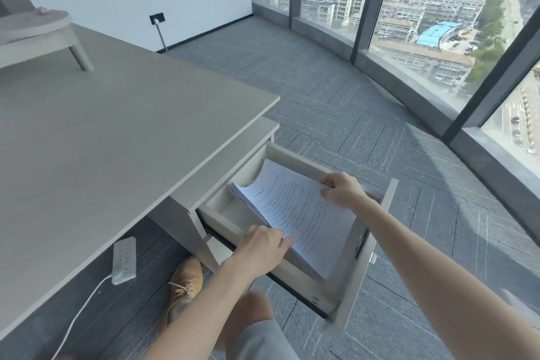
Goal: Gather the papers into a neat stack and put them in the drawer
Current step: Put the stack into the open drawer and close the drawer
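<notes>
A stack of white printed papers (295, 207) lies tilted inside the open drawer (365, 248) under the grey desk's right end. The far left corner of the stack curls upward. My left hand (263, 245) grips the stack's near edge, fingers on top of the sheets. My right hand (342, 190) pinches the far right edge, close to the drawer's right wall. The drawer is pulled out fully, with its light wood interior showing to the left of the papers.
The grey desk (117, 140) fills the left side, with a stool-like stand (38, 35) at its back. A white power strip (124, 260) and its cable lie on the floor beneath. My brown shoe (184, 283) is beside the drawer unit. Floor-to-ceiling windows (409, 23) curve along the right.
</notes>
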### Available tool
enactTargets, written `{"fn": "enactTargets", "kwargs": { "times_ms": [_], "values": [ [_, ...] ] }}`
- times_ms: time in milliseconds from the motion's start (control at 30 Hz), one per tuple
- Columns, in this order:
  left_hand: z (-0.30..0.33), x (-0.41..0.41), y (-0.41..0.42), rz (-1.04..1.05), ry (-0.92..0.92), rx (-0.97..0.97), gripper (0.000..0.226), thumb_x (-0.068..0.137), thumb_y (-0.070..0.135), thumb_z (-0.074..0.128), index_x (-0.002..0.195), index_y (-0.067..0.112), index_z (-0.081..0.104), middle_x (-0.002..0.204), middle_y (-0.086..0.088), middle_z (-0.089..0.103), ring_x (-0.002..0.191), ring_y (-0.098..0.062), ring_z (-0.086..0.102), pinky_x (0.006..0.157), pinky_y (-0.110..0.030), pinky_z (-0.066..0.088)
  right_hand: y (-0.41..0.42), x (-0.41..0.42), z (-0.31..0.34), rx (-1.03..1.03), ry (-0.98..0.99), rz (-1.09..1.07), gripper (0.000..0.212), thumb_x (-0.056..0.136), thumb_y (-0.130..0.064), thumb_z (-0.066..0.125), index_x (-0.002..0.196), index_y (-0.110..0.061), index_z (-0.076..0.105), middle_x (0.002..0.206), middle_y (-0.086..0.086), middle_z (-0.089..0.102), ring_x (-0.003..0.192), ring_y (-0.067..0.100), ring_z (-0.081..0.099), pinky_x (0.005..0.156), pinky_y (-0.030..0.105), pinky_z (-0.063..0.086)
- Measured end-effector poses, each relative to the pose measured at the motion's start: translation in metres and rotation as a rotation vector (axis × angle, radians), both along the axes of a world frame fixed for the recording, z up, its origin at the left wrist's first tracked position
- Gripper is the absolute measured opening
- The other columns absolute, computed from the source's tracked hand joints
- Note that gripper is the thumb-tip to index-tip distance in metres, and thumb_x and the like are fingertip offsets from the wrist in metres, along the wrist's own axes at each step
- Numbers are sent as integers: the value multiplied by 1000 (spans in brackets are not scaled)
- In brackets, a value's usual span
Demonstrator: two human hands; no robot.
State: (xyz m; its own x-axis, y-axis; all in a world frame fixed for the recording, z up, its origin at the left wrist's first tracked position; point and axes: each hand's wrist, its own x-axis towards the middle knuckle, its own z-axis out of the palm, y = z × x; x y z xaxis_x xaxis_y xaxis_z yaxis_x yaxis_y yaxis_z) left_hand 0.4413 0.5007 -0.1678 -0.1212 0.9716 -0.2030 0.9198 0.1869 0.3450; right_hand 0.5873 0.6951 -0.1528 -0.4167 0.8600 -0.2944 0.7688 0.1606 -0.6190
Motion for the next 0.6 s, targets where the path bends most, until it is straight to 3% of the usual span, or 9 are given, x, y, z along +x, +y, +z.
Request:
{"fn": "enactTargets", "kwargs": {
  "times_ms": [200, 300, 467, 600],
  "values": [
    [-10, 0, 15, -56, 52, -136, 50, 101, 45, 34, 102, 5, 64, 102, -18, 71, 95, -36, 65, 79, -40, 50, 9, -10, -26, 65, -116, 56, 38, 86, -7, 53, 119, -18, 67, 121, 7, 68, 114, 29, 60, 88, 35, 51],
    [-10, 0, 17, -91, 95, -194, 48, 102, 44, 33, 95, 7, 62, 99, -17, 70, 93, -35, 64, 74, -38, 43, 10, -9, -36, 76, -221, 86, 44, 90, -8, 47, 130, -21, 60, 133, 10, 62, 120, 31, 58, 90, 38, 53],
    [-12, -2, 23, -172, 116, -296, 51, 100, 51, 28, 87, 12, 59, 98, -16, 71, 94, -33, 65, 77, -40, 45, 9, -10, -40, 91, -319, 129, 47, 93, -9, 44, 136, -21, 55, 136, 13, 58, 122, 34, 56, 90, 37, 51],
    [-10, -5, 29, -178, 88, -368, 52, 99, 51, 31, 85, 10, 59, 85, -9, 64, 81, -28, 59, 72, -37, 42, 7, -12, -42, 57, -424, 186, 41, 94, -27, 53, 133, -14, 54, 137, 11, 59, 129, 31, 53, 99, 39, 49]
  ]
}}
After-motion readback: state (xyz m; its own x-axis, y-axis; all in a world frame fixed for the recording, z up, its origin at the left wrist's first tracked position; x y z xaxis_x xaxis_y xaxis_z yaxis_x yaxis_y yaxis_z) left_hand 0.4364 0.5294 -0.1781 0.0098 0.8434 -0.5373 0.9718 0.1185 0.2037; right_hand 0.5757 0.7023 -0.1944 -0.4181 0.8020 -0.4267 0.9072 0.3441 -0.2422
